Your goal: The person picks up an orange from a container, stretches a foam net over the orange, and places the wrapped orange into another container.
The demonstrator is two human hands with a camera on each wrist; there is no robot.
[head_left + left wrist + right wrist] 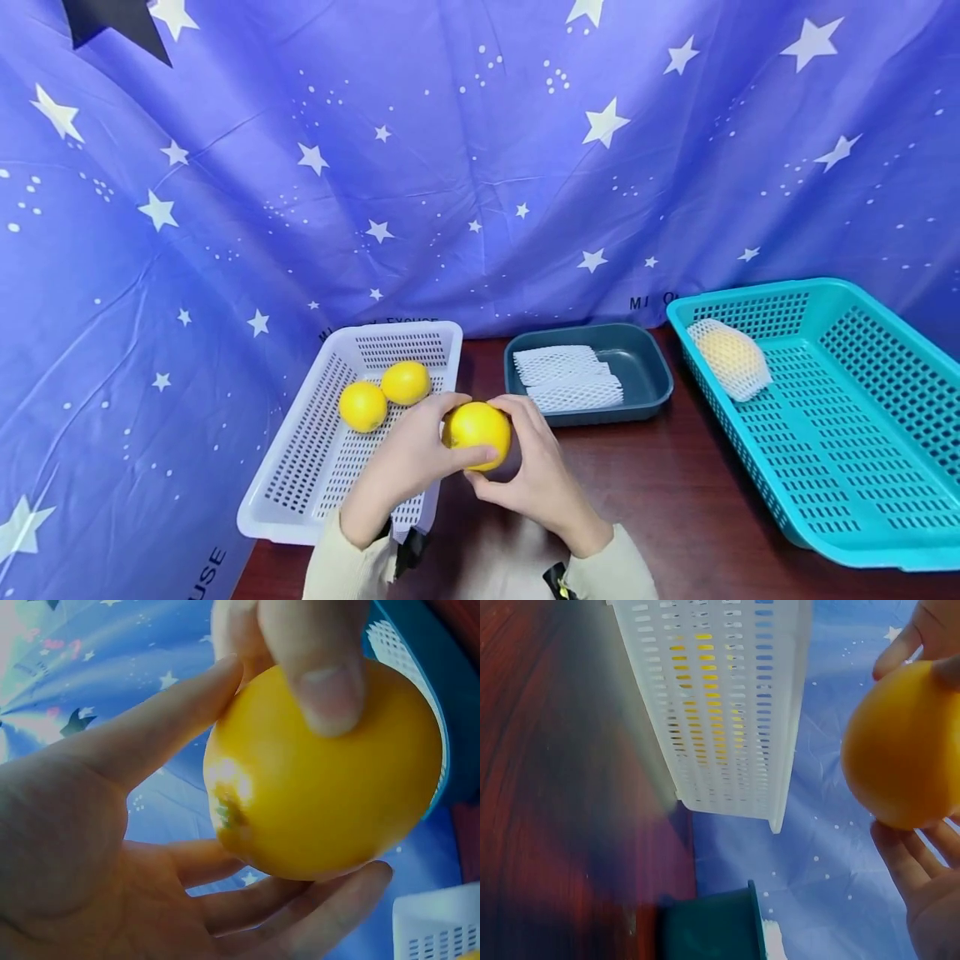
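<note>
Over the table, between the white basket and the dark tray, an orange (478, 435) with yellow skin is held up in both hands. My left hand (411, 450) grips its left side, with the thumb across the front. From the other side my right hand (546, 479) holds it between thumb and fingers. In the left wrist view, the stem end of the orange (322, 772) shows a small greenish mark. Two more oranges, one nearer (363, 407) and one farther back (406, 382), lie in the white basket (288, 492).
Behind the hands stands a dark tray (647, 375) holding white foam net sleeves (570, 379). At the right, a turquoise basket (810, 467) contains one fruit in a foam net (729, 358). A blue star-patterned cloth (480, 167) hangs behind the brown table (660, 517).
</note>
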